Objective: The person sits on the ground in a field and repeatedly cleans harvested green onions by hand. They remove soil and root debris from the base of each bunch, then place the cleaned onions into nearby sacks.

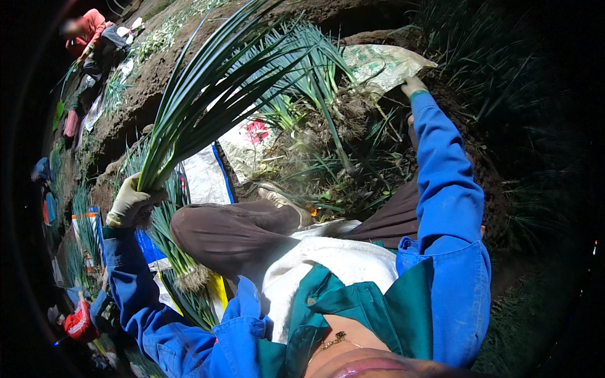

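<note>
At the left, my left hand, in a pale work glove, is closed around the base of a bunch of green onions; their long leaves fan up and to the right. Out at the upper right, my right hand, also gloved, grips the edge of a pale woven plastic sack with green print. Beside that sack lie more green onions with tangled roots. Below my left hand, another bundle of green onions lies with its roots toward me, next to my knee.
White sacks with blue edges lie at the left of my legs. My shoe rests on soil strewn with leaves and roots. A person in red is at the upper left, another at the lower left. Dark leafy plants grow at the right.
</note>
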The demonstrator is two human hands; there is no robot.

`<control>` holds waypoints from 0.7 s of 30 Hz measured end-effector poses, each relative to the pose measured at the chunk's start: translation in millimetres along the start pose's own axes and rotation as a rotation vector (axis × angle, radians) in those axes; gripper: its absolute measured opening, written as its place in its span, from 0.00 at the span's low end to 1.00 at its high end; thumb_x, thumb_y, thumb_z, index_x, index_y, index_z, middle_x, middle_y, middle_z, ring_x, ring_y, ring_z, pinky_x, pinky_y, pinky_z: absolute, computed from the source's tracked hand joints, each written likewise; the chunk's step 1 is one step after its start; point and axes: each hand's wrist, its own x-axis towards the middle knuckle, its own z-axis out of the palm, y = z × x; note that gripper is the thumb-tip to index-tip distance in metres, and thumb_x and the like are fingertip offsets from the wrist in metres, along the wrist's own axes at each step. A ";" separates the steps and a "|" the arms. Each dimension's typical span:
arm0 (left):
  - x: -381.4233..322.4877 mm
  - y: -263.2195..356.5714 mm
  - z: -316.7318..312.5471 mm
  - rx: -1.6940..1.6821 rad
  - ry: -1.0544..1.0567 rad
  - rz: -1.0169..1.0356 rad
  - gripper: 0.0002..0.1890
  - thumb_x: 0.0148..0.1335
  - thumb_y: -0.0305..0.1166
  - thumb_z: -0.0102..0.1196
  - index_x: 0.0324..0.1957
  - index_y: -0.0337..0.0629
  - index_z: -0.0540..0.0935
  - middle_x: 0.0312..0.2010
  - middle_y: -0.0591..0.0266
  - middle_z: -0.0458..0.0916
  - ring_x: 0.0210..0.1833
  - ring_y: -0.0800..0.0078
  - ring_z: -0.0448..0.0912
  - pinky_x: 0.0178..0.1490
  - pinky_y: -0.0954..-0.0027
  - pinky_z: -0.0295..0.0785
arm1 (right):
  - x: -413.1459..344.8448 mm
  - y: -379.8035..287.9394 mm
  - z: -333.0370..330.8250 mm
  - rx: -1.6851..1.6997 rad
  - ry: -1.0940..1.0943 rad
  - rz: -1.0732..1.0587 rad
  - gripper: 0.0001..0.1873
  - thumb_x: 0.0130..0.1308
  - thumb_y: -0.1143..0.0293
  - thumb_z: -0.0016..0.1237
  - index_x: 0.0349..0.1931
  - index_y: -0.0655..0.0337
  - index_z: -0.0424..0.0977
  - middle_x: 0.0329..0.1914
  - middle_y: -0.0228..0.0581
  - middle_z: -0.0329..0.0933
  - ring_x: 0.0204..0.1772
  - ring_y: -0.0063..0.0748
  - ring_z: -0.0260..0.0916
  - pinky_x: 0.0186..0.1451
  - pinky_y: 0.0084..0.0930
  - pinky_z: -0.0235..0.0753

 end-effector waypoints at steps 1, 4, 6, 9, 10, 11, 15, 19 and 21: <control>-0.9 2.6 -0.5 -0.054 -0.043 0.013 0.20 0.43 0.19 0.65 0.42 0.37 0.76 0.26 0.68 0.77 0.24 0.82 0.74 0.27 0.81 0.67 | -1.5 -29.4 -10.7 0.020 0.011 -0.010 0.23 0.56 0.67 0.42 0.55 0.58 0.67 0.58 0.53 0.64 0.60 0.47 0.62 0.63 0.33 0.61; -2.5 12.0 5.8 -0.014 -0.029 0.012 0.20 0.43 0.20 0.65 0.42 0.36 0.76 0.28 0.66 0.79 0.25 0.81 0.75 0.26 0.81 0.68 | -24.2 -127.2 -52.4 0.566 0.020 -0.186 0.17 0.62 0.59 0.41 0.46 0.58 0.73 0.47 0.45 0.73 0.51 0.38 0.69 0.56 0.33 0.67; -4.0 17.5 13.3 -0.058 -0.055 0.052 0.19 0.44 0.20 0.63 0.42 0.36 0.76 0.28 0.64 0.80 0.24 0.81 0.75 0.26 0.80 0.68 | -49.6 -196.2 -71.7 0.683 -0.128 -0.503 0.16 0.64 0.59 0.43 0.47 0.57 0.73 0.43 0.41 0.76 0.45 0.33 0.72 0.49 0.28 0.73; -5.0 28.3 19.2 -0.085 -0.113 -0.037 0.20 0.44 0.21 0.63 0.43 0.35 0.76 0.29 0.63 0.80 0.24 0.80 0.75 0.26 0.79 0.69 | -122.7 -270.6 -62.0 0.817 -0.761 -0.789 0.21 0.64 0.55 0.43 0.49 0.62 0.71 0.49 0.43 0.74 0.51 0.33 0.71 0.52 0.29 0.73; -4.2 31.7 20.6 -0.108 -0.143 -0.056 0.21 0.45 0.23 0.62 0.45 0.34 0.75 0.29 0.61 0.80 0.24 0.79 0.75 0.26 0.79 0.70 | -146.5 -288.1 -52.8 0.792 -0.866 -0.849 0.24 0.63 0.52 0.45 0.53 0.59 0.68 0.55 0.43 0.70 0.55 0.36 0.68 0.57 0.34 0.70; 0.4 34.1 24.2 -0.090 -0.137 -0.025 0.22 0.46 0.24 0.62 0.46 0.34 0.74 0.29 0.61 0.80 0.23 0.79 0.75 0.26 0.80 0.69 | -163.7 -308.7 -42.3 0.540 -0.745 -1.036 0.30 0.59 0.51 0.49 0.58 0.58 0.63 0.59 0.45 0.66 0.58 0.38 0.65 0.62 0.34 0.64; 27.9 42.8 44.9 -0.092 -0.177 0.027 0.25 0.48 0.29 0.62 0.50 0.35 0.72 0.29 0.63 0.79 0.24 0.82 0.73 0.26 0.82 0.68 | -200.1 -390.9 4.0 0.935 -0.464 -1.195 0.49 0.41 0.54 0.66 0.62 0.63 0.54 0.65 0.50 0.54 0.68 0.41 0.49 0.69 0.33 0.49; 58.2 47.8 83.1 -0.272 -0.350 0.212 0.29 0.48 0.33 0.64 0.53 0.36 0.71 0.30 0.66 0.78 0.27 0.83 0.73 0.27 0.84 0.67 | -219.5 -435.2 34.9 1.318 -0.820 -1.004 0.44 0.43 0.60 0.66 0.59 0.59 0.56 0.47 0.39 0.65 0.49 0.29 0.60 0.49 0.25 0.60; 69.1 50.8 95.3 -0.286 -0.324 0.235 0.29 0.49 0.35 0.63 0.53 0.37 0.71 0.30 0.67 0.79 0.28 0.85 0.72 0.29 0.86 0.65 | -219.3 -424.3 51.4 1.078 -1.051 -1.002 0.25 0.57 0.55 0.53 0.53 0.51 0.66 0.34 0.34 0.72 0.33 0.30 0.69 0.35 0.27 0.70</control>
